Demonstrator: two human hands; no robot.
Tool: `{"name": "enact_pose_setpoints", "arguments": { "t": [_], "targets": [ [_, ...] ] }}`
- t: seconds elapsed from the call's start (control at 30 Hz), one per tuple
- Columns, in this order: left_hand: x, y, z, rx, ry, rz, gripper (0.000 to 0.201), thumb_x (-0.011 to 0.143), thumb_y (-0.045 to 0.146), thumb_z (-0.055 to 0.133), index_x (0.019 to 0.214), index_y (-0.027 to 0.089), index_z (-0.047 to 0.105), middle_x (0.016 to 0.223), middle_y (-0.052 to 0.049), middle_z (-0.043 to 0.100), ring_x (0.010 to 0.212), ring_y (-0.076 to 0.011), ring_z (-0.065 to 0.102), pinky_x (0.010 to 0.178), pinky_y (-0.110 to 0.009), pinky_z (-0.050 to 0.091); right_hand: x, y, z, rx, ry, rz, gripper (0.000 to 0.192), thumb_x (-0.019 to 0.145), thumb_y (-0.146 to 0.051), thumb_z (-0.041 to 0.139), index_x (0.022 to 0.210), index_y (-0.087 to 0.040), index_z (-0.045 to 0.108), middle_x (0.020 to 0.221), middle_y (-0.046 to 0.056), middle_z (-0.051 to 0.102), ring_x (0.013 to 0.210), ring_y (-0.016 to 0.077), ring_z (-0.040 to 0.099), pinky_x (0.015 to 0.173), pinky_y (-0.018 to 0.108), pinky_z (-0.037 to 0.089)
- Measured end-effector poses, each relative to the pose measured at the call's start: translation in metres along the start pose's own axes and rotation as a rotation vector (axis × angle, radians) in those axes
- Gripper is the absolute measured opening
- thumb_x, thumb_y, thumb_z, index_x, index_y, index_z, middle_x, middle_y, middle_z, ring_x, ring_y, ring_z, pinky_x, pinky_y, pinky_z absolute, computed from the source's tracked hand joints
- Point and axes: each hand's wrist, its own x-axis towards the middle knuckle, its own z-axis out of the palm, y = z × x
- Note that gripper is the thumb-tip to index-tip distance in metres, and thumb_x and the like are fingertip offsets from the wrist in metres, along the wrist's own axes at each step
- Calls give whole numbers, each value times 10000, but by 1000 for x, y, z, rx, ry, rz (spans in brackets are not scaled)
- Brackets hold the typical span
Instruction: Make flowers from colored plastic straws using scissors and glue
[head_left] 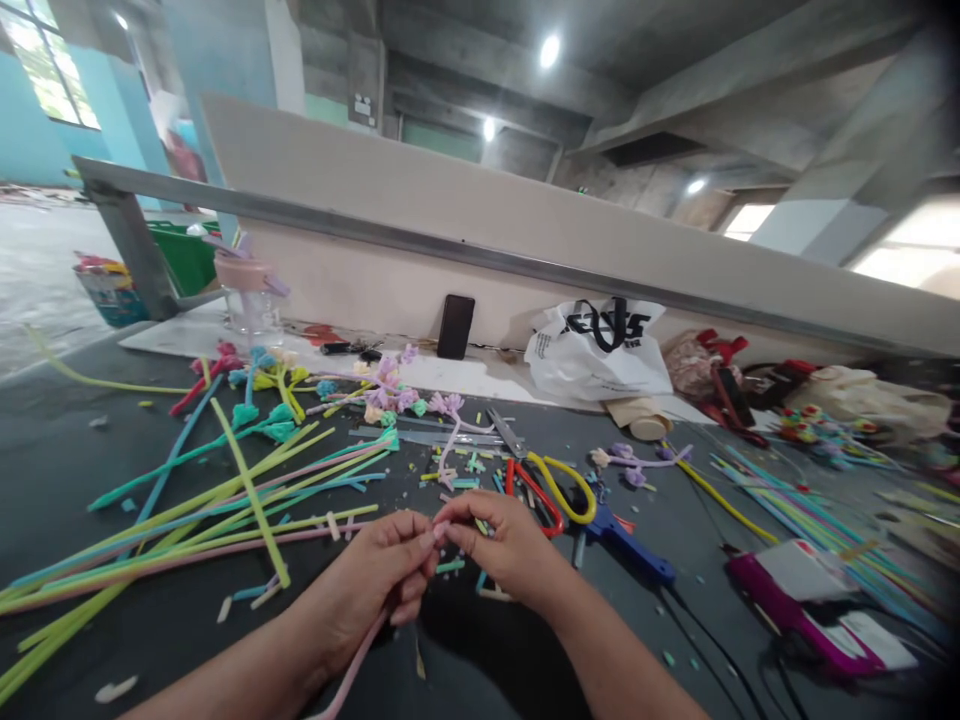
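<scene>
A long pink pipe cleaner [358,660] runs down out of my left hand [379,565], whose fingers are closed on it. The thumb and forefinger of my right hand [499,540] pinch its small pink end, and the fingertips of both hands meet there. Fingers partly hide the shape of that end. Just right of my right hand lie scissors [559,490] with one red and one yellow handle loop. A blue hot glue gun [630,545] rests beside them. Small cut pieces of pipe cleaner [450,567] lie around my hands.
Long pipe cleaners [187,520] spread across the left of the dark table [247,660]. Lilac pipe-cleaner flowers [390,385] lie farther back. A phone [456,326] leans on the partition near a white bag [600,355]. A clear cup [247,295] stands left; a magenta device [802,615] lies right.
</scene>
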Motion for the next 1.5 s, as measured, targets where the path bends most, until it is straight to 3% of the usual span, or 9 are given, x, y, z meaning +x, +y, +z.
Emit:
{"name": "enact_pose_setpoints", "arguments": {
  "t": [0.13, 0.33, 0.53, 0.87, 1.03, 1.23, 1.5],
  "targets": [
    [1, -2, 0, 70, 10, -3, 231, 769, 356, 571, 689, 156, 488, 565, 47, 476, 347, -6, 284, 304, -140, 243, -2, 4, 1, -96, 30, -79, 81, 778, -135, 564, 766, -181, 630, 709, 5, 640, 703, 128, 571, 677, 238, 397],
    [0, -3, 0, 67, 32, -25, 237, 768, 344, 564, 655, 159, 469, 527, 52, 479, 319, -6, 270, 280, -132, 235, -7, 6, 6, -321, 11, -277, 132, 851, -126, 451, 818, -197, 557, 737, -2, 628, 713, 128, 538, 841, 341, 300],
    [-3, -5, 6, 185, 63, -52, 300, 787, 418, 507, 622, 173, 460, 385, 92, 367, 271, -20, 229, 259, -134, 229, -9, 8, 7, -444, -16, -286, 190, 781, -29, 440, 819, -200, 514, 792, -4, 617, 799, 143, 530, 930, 393, 208],
    [-8, -5, 14, 432, 156, -128, 309, 796, 421, 451, 587, 196, 426, 337, 114, 296, 231, -27, 195, 228, -131, 182, -10, 7, 1, -299, -62, -287, 157, 797, -55, 434, 750, -190, 498, 683, -21, 556, 694, 116, 508, 873, 343, 295],
    [-6, -8, 12, 351, 112, -85, 259, 766, 437, 499, 703, 185, 502, 434, 91, 421, 248, -20, 218, 224, -136, 223, -7, 8, 0, -172, -54, -291, 147, 822, -109, 454, 716, -190, 515, 669, -8, 568, 683, 130, 497, 770, 301, 359],
    [-7, -6, 12, 301, 91, -101, 352, 753, 492, 504, 587, 188, 437, 315, 108, 313, 230, -28, 219, 238, -137, 243, -5, 9, 1, -192, 15, -294, 132, 821, -141, 479, 721, -190, 549, 672, 2, 573, 693, 136, 509, 743, 288, 373],
    [-3, -7, 1, 261, 86, -68, 328, 710, 476, 568, 609, 187, 452, 349, 104, 347, 230, -23, 214, 231, -146, 245, -6, 14, 7, -200, 91, -262, 106, 815, -184, 523, 741, -194, 598, 683, 2, 615, 710, 127, 553, 734, 252, 397]
  ]
}}
